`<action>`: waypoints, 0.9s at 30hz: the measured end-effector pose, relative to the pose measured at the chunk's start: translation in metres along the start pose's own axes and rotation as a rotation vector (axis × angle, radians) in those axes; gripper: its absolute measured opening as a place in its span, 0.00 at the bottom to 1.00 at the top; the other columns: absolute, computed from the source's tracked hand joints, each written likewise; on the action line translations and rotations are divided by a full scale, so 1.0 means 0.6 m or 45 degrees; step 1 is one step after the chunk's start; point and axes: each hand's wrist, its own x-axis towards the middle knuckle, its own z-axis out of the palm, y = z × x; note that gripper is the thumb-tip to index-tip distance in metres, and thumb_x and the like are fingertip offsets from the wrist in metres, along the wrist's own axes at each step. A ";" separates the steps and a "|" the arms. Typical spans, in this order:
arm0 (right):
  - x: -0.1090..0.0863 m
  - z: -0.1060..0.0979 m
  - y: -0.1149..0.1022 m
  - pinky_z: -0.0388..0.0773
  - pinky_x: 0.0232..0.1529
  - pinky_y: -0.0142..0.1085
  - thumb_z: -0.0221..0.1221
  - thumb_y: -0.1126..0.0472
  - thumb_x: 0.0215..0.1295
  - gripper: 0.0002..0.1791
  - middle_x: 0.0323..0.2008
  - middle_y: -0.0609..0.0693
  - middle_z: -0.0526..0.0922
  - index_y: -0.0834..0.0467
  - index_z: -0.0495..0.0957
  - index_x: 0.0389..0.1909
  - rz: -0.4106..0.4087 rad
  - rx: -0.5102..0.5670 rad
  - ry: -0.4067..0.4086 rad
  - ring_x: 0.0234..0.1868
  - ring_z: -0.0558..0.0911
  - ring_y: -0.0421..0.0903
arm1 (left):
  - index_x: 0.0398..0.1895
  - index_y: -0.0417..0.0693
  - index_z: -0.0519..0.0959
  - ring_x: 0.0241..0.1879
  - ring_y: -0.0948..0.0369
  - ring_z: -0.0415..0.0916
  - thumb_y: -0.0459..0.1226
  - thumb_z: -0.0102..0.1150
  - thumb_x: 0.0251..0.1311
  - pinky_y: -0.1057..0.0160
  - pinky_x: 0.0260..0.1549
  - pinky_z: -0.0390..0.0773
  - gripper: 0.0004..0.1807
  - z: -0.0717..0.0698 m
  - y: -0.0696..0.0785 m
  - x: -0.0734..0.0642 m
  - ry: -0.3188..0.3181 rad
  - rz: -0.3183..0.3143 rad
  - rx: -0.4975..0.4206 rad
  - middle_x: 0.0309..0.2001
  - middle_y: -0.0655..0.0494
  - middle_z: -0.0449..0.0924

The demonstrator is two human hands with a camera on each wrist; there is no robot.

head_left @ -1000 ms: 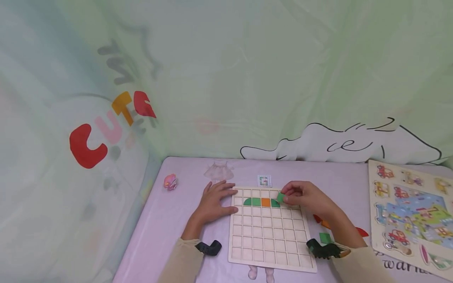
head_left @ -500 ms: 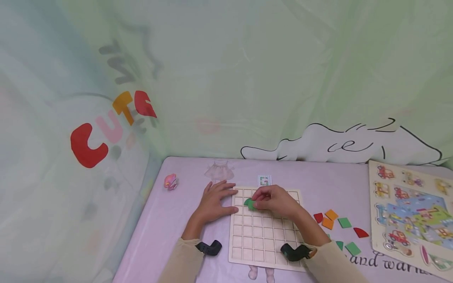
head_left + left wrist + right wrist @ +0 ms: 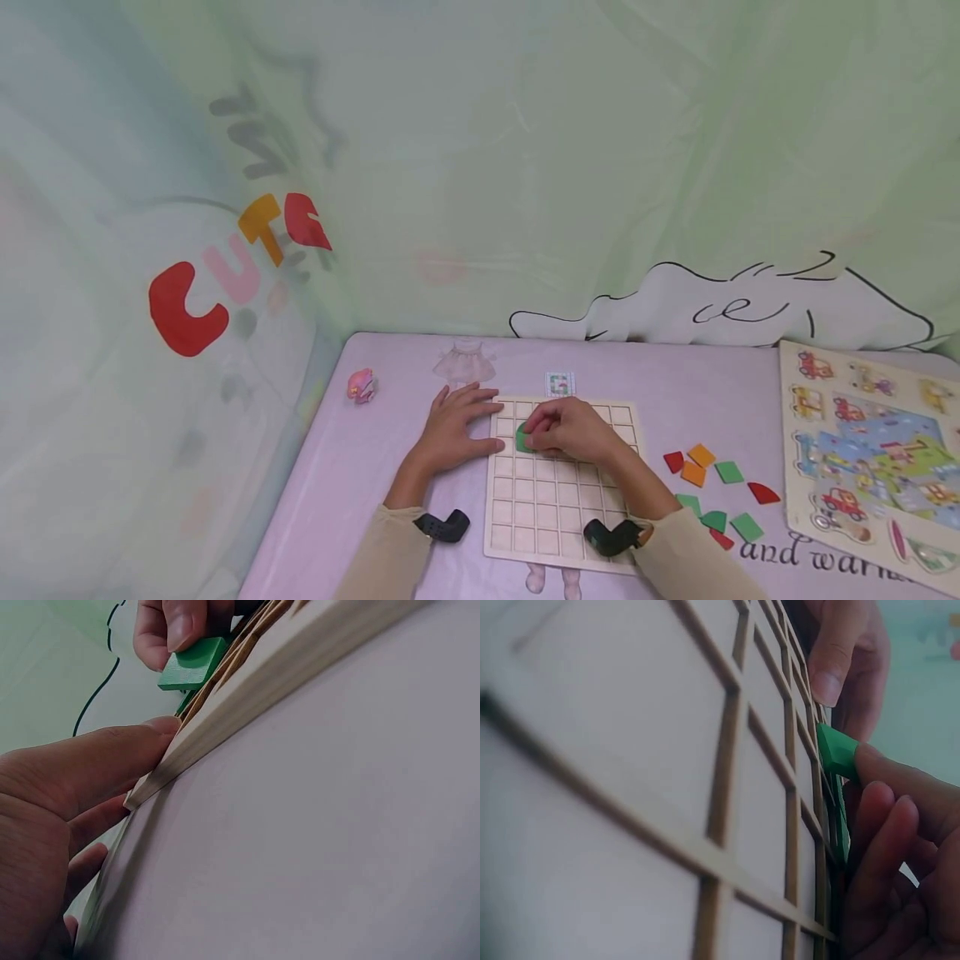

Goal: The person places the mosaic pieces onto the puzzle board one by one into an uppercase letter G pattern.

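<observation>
A wooden grid board (image 3: 514,514) lies on the table in front of me. My left hand (image 3: 452,425) rests at its left edge, fingers spread and thumb on the rim. In the head view my right hand (image 3: 576,431) is over the upper left cells. It pinches a green square tile (image 3: 193,666) between thumb and fingers, just below a green quarter-round piece (image 3: 520,430). The right wrist view has the tile (image 3: 836,750) tilted at the grid, close to the left thumb. My right hand hides most of the row of coloured pieces.
Loose red, orange and green tiles (image 3: 727,472) lie right of the board. Farther right is a picture puzzle board (image 3: 798,492). A small pattern card (image 3: 560,384) sits behind the grid, and a pink toy figure (image 3: 361,386) stands at the far left.
The right hand has carried the green tile leftward across the board, from the row's right end to below its left end. The left hand has stayed in place.
</observation>
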 end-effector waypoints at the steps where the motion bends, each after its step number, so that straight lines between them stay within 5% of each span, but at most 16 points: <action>1: 0.000 0.001 0.000 0.76 0.25 0.31 0.72 0.63 0.58 0.07 0.25 0.49 0.83 0.59 0.86 0.36 0.003 -0.009 -0.003 0.23 0.78 0.42 | 0.65 0.61 0.79 0.79 0.57 0.55 0.58 0.68 0.56 0.39 0.79 0.41 0.33 0.000 0.000 0.000 -0.002 0.001 0.004 0.73 0.64 0.70; 27: 0.003 0.007 0.000 0.73 0.20 0.32 0.73 0.61 0.57 0.05 0.17 0.44 0.80 0.54 0.85 0.27 -0.022 -0.173 0.018 0.17 0.76 0.39 | 0.65 0.61 0.79 0.79 0.56 0.55 0.58 0.67 0.57 0.39 0.79 0.41 0.32 0.000 0.001 0.000 0.000 -0.002 0.024 0.73 0.64 0.70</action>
